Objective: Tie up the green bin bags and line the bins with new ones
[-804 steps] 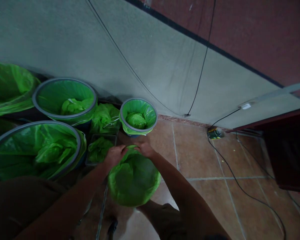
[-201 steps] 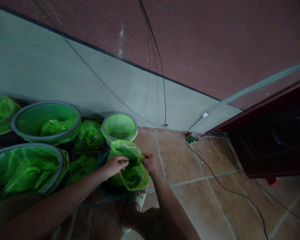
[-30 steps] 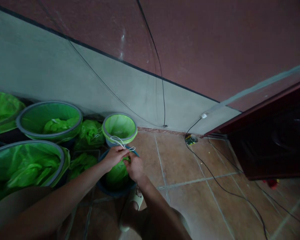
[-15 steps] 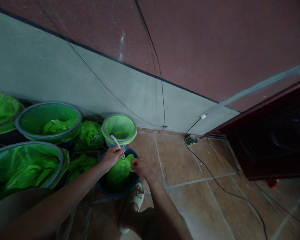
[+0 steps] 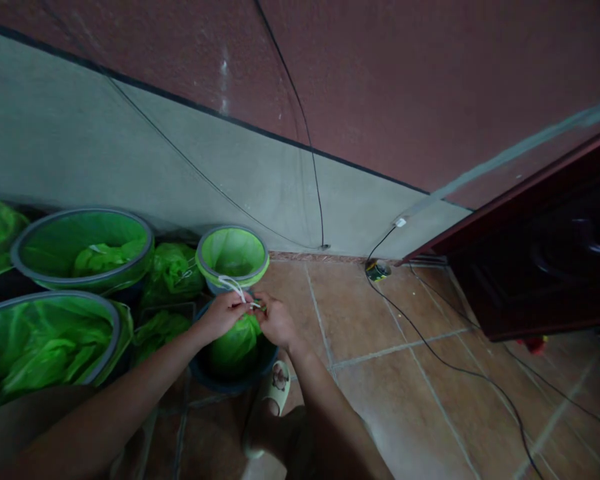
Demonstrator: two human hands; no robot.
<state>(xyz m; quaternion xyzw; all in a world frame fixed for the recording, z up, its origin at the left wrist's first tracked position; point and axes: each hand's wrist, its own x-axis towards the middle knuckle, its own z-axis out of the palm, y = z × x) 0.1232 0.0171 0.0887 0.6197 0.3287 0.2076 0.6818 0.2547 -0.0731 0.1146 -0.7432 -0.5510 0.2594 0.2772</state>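
Note:
A bright green mesh-like bag (image 5: 236,345) sits in a dark blue bucket (image 5: 215,383) on the tiled floor. My left hand (image 5: 224,313) is closed on a looped white cord (image 5: 231,285) above the bag. Close beside it, my right hand (image 5: 277,323) pinches the gathered top of the green bag, and the cord runs across between my fingertips. The exact grip of the right fingers is partly hidden. Just behind the bucket stands a small bin (image 5: 233,275) lined with green mesh.
Large grey-rimmed tubs (image 5: 83,212) lined with green mesh stand at the left, beside a tied green bag (image 5: 174,268). My foot in a pale clog (image 5: 279,387) is beside the bucket. A black cable (image 5: 447,378) crosses the floor near a can (image 5: 379,270).
My hands have come together over the bag. The right hand has moved slightly up and in, and the white cord's end now shows as a loop. The view has shifted slightly.

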